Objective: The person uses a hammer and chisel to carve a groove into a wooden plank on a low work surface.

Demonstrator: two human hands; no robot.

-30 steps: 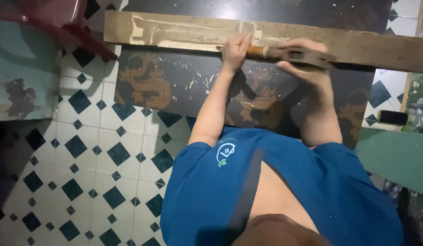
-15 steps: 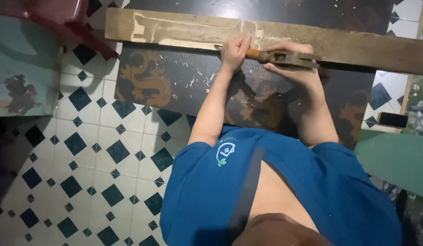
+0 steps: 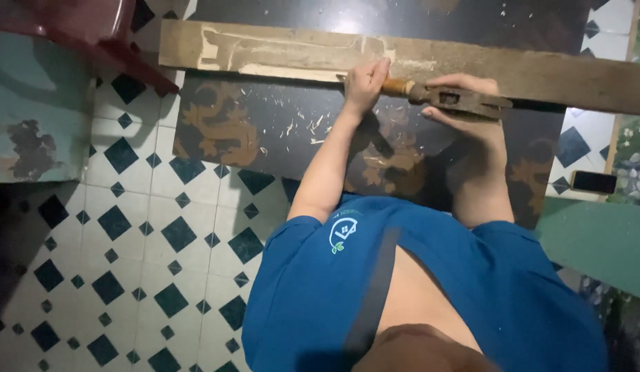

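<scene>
**Two hands on a chisel and hammer at a long wooden plank**

Nearest the camera, at 6 o'clock, is the person's blue short-sleeved shirt [image 3: 430,289] with a small white emblem on the chest. To the 8 o'clock side lies the white tiled floor with dark blue diamond insets [image 3: 127,262].

Both forearms reach up toward 12 o'clock over a black mat with brown dragon-like patterns [image 3: 251,131], which is scattered with pale wood shavings [image 3: 299,127].

The left hand [image 3: 364,83] is closed in a fist around a wooden-handled chisel [image 3: 397,87], whose light brown handle sticks out toward 3 o'clock; the blade is hidden under the fist. The right hand [image 3: 471,114] is wrapped around a dark metal hammer [image 3: 464,100], fingers curled over it, and the hammer's head sits just at the end of the chisel handle.

Beyond the hands, a long weathered wooden plank [image 3: 540,69] runs across the view from 10 o'clock to 3 o'clock. Its left part shows a pale, freshly cut recess [image 3: 278,58], and the left fist rests at the right end of that recess.

At 11 o'clock, a dark red plastic chair [image 3: 79,27] stands over the tiles. At 3 o'clock, a small black phone-like slab [image 3: 593,182] lies on a ledge.
</scene>
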